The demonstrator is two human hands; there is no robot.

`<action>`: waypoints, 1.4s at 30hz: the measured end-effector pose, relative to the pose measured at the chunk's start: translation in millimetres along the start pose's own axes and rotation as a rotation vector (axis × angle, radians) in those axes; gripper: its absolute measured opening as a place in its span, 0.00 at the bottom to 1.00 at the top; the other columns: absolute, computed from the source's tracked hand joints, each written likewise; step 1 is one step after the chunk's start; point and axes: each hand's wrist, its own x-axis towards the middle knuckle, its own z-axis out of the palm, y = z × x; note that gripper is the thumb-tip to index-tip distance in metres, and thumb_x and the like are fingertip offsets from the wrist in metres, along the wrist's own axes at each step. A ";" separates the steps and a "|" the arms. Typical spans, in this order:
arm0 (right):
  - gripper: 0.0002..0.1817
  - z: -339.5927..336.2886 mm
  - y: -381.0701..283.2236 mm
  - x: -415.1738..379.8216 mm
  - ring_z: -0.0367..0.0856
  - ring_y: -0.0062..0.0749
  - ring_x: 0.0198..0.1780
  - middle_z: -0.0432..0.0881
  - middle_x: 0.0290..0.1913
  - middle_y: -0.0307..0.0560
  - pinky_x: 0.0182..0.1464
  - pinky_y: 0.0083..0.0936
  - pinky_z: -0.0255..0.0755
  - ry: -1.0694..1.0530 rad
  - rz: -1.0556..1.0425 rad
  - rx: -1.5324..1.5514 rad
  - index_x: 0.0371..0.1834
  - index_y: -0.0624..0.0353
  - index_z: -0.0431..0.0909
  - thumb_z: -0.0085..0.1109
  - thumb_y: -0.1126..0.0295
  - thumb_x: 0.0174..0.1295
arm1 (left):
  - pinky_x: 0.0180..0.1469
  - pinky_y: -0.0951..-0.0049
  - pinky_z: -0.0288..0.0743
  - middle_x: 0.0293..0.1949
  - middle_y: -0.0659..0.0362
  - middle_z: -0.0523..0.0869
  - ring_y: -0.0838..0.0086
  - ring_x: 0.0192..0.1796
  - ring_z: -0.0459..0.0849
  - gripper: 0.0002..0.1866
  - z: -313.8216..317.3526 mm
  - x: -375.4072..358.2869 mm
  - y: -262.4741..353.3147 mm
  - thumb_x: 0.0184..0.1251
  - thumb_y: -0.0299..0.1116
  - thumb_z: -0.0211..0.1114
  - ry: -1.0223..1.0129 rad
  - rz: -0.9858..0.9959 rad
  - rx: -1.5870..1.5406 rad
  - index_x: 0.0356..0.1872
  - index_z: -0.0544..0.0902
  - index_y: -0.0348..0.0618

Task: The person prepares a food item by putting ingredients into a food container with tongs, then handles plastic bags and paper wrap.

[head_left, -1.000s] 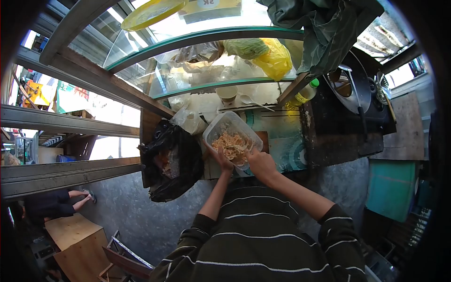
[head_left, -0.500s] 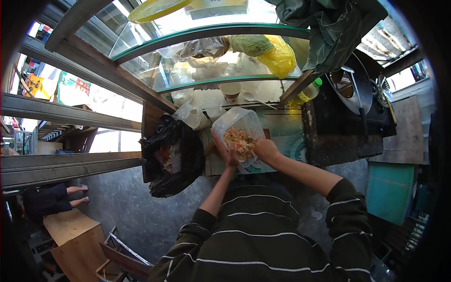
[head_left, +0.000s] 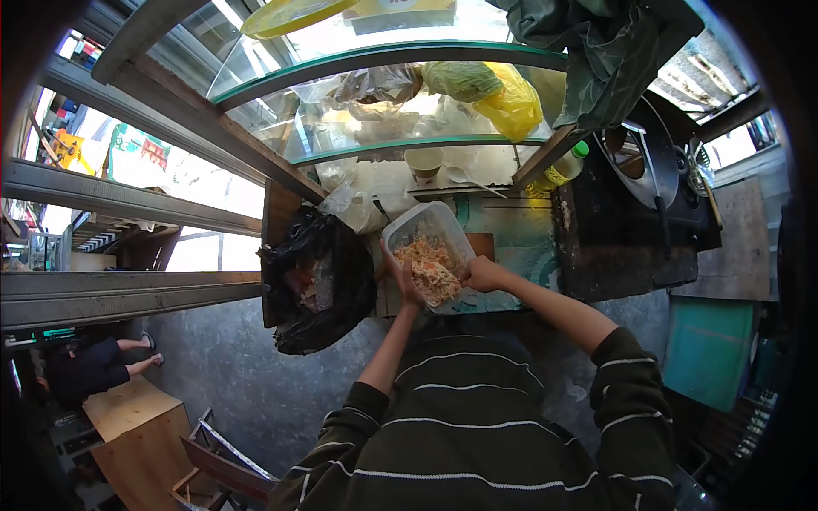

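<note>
A clear plastic container (head_left: 397, 232) is tilted in front of me, with a shredded, orange-flecked food mixture (head_left: 426, 266) gathered toward its near side. My left hand (head_left: 407, 283) grips the container's left side, thumb over the rim. At the right rim, my right hand (head_left: 484, 274) is closed in a fist beside the food; whatever it holds is hidden. Left of the container lies an open black plastic bag (head_left: 341, 298) with something pale and reddish inside. Beyond the container are a paper cup (head_left: 423, 164) and a white spoon (head_left: 470, 180).
A glass case holds a cabbage (head_left: 463, 82) and a yellow plastic bag (head_left: 514, 102). To the right stand a bottle with a green cap (head_left: 561, 170) and a wok (head_left: 641, 162) on a black stove surface. A seated person's legs (head_left: 136, 356) show at far left.
The container has tipped more level and turned, so more of its inside shows. My right hand has shifted slightly down along its right rim, and the food has spread toward the left.
</note>
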 end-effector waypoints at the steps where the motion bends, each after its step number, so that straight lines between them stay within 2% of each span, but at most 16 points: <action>1: 0.10 -0.8 4.3 0.1 0.79 0.44 0.38 0.81 0.33 0.55 0.42 0.35 0.71 -0.008 -0.008 -0.005 0.34 0.60 0.82 0.55 0.71 0.50 | 0.66 0.64 0.40 0.67 0.49 0.46 0.62 0.68 0.48 0.41 -2.3 0.7 0.6 0.57 0.45 0.50 -0.007 0.003 0.018 0.67 0.41 0.41; 3: 0.10 -1.3 10.6 -3.7 0.80 0.43 0.36 0.81 0.33 0.54 0.40 0.33 0.71 0.017 0.067 0.074 0.35 0.58 0.82 0.57 0.70 0.49 | 0.66 0.65 0.41 0.66 0.49 0.46 0.63 0.67 0.49 0.40 -4.5 -1.7 3.5 0.58 0.44 0.50 -0.023 0.000 0.051 0.67 0.41 0.42; 7: 0.10 -9.8 11.8 -21.2 0.79 0.43 0.35 0.81 0.31 0.55 0.39 0.33 0.70 0.074 0.051 0.101 0.35 0.58 0.81 0.56 0.70 0.50 | 0.66 0.66 0.41 0.66 0.50 0.46 0.64 0.67 0.49 0.40 9.1 -4.5 17.1 0.59 0.43 0.50 0.003 -0.017 -0.046 0.67 0.40 0.40; 9: 0.10 -16.3 6.0 -30.2 0.79 0.46 0.34 0.80 0.31 0.57 0.37 0.34 0.70 0.181 0.055 0.182 0.36 0.58 0.81 0.55 0.71 0.50 | 0.53 0.69 0.68 0.50 0.53 0.72 0.68 0.51 0.73 0.22 16.6 -5.1 19.9 0.64 0.39 0.48 0.176 0.118 0.060 0.54 0.63 0.35; 10: 0.10 -19.4 2.6 -31.9 0.79 0.46 0.34 0.80 0.31 0.57 0.37 0.34 0.70 0.181 0.056 0.182 0.36 0.58 0.81 0.55 0.71 0.50 | 0.53 0.69 0.68 0.50 0.53 0.72 0.68 0.51 0.73 0.22 15.2 -5.3 19.8 0.64 0.39 0.48 0.176 0.117 0.058 0.54 0.63 0.35; 12: 0.11 -26.4 -7.6 -33.4 0.79 0.48 0.33 0.79 0.30 0.57 0.36 0.36 0.71 0.357 0.046 0.067 0.37 0.58 0.80 0.52 0.70 0.51 | 0.53 0.69 0.68 0.48 0.53 0.74 0.68 0.50 0.75 0.21 12.4 -6.5 18.7 0.65 0.42 0.46 0.185 -0.084 -0.220 0.51 0.66 0.35; 16: 0.11 -34.1 -48.1 -51.6 0.79 0.51 0.32 0.79 0.29 0.59 0.36 0.38 0.72 0.418 0.061 -0.132 0.34 0.59 0.80 0.50 0.71 0.51 | 0.53 0.68 0.68 0.46 0.52 0.76 0.68 0.49 0.76 0.22 16.0 -5.6 19.0 0.65 0.44 0.46 0.246 -0.089 -0.174 0.49 0.68 0.34; 19: 0.10 -10.6 -53.0 -58.7 0.80 0.50 0.32 0.79 0.27 0.59 0.35 0.40 0.74 0.316 0.182 -0.337 0.30 0.59 0.80 0.49 0.71 0.50 | 0.53 0.68 0.67 0.45 0.53 0.76 0.68 0.48 0.76 0.21 21.2 -3.0 19.9 0.65 0.43 0.46 0.281 -0.059 -0.197 0.48 0.69 0.35; 22: 0.09 31.5 -33.7 -28.7 0.81 0.46 0.32 0.80 0.27 0.56 0.33 0.38 0.76 0.328 0.215 -0.394 0.26 0.59 0.80 0.48 0.72 0.50 | 0.53 0.69 0.67 0.45 0.54 0.75 0.69 0.48 0.75 0.20 26.6 -4.2 19.5 0.65 0.42 0.46 0.347 0.046 -0.043 0.50 0.67 0.36; 24: 0.09 48.2 -37.8 -3.6 0.82 0.42 0.32 0.81 0.27 0.52 0.33 0.35 0.76 0.312 0.313 -0.396 0.26 0.60 0.80 0.48 0.72 0.50 | 0.64 0.69 0.47 0.60 0.50 0.59 0.66 0.62 0.58 0.31 4.0 -6.7 -3.0 0.63 0.40 0.48 0.208 0.036 0.035 0.63 0.50 0.34; 25: 0.09 43.2 -40.2 -3.7 0.82 0.42 0.32 0.81 0.27 0.52 0.33 0.35 0.76 0.310 0.309 -0.396 0.26 0.60 0.80 0.48 0.72 0.50 | 0.64 0.69 0.47 0.60 0.50 0.59 0.66 0.62 0.58 0.31 -7.6 -6.6 -13.9 0.63 0.40 0.48 0.210 0.037 0.037 0.63 0.50 0.34; 27: 0.09 16.5 -52.5 -10.3 0.82 0.42 0.33 0.81 0.28 0.52 0.33 0.34 0.76 0.278 0.252 -0.406 0.27 0.62 0.80 0.49 0.72 0.50 | 0.65 0.69 0.43 0.63 0.49 0.55 0.65 0.65 0.54 0.33 -25.1 -1.9 -30.6 0.62 0.39 0.48 0.113 -0.066 -0.188 0.65 0.47 0.35; 30: 0.09 -27.9 -83.5 -42.6 0.82 0.42 0.33 0.81 0.28 0.53 0.33 0.34 0.76 0.269 0.258 -0.416 0.27 0.61 0.80 0.49 0.73 0.50 | 0.66 0.69 0.41 0.65 0.49 0.50 0.65 0.66 0.50 0.36 -1.1 -2.8 -0.9 0.61 0.39 0.48 0.128 -0.021 -0.110 0.66 0.44 0.36; 36: 0.08 55.0 -63.6 -4.0 0.82 0.41 0.33 0.81 0.28 0.51 0.32 0.33 0.76 0.301 0.305 -0.410 0.25 0.59 0.81 0.50 0.73 0.50 | 0.66 0.66 0.38 0.66 0.48 0.46 0.62 0.68 0.46 0.39 2.3 -2.3 -18.9 0.58 0.41 0.49 0.123 0.037 0.102 0.66 0.43 0.37; 40: 0.08 -6.2 -76.2 -13.2 0.82 0.39 0.33 0.82 0.28 0.49 0.31 0.31 0.76 0.272 0.200 -0.472 0.24 0.57 0.82 0.50 0.73 0.50 | 0.66 0.64 0.36 0.67 0.47 0.45 0.60 0.68 0.44 0.40 -1.9 10.5 -24.9 0.57 0.44 0.49 0.099 -0.002 -0.007 0.66 0.42 0.37; 42: 0.08 -16.4 -78.1 -17.6 0.82 0.35 0.33 0.82 0.28 0.47 0.30 0.27 0.76 0.300 0.261 -0.600 0.24 0.56 0.82 0.52 0.72 0.49 | 0.67 0.64 0.36 0.67 0.47 0.45 0.59 0.69 0.44 0.40 11.1 5.8 -8.0 0.56 0.44 0.49 0.091 0.102 0.091 0.66 0.42 0.37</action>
